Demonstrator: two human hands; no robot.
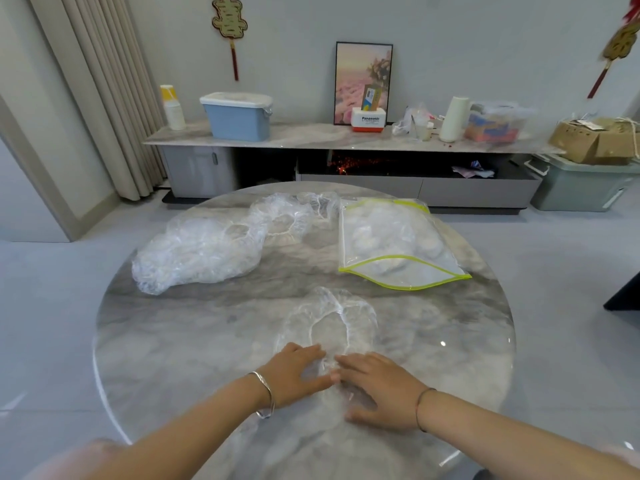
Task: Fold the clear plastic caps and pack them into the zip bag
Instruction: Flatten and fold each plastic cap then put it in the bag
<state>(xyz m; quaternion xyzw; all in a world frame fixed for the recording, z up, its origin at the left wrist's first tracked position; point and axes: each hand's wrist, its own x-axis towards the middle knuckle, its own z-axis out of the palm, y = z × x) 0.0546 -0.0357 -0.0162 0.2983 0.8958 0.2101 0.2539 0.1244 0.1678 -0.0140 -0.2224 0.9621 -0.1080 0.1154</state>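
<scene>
One clear plastic cap (330,320) lies spread out on the round marble table (166,337), just in front of me. My left hand (294,374) and my right hand (377,386) rest flat on its near edge, fingers straight, fingertips almost touching. A heap of several more clear caps (204,251) lies at the back left of the table. At the back right lies the clear zip bag (391,244) with a yellow-green rim; its mouth faces me and gapes open, and folded caps are inside.
A low marble sideboard (311,138) runs along the far wall with a blue bin, a framed picture and boxes on it. A grey-green storage box (581,183) stands on the floor at right. A dark object (623,292) juts in at the right edge.
</scene>
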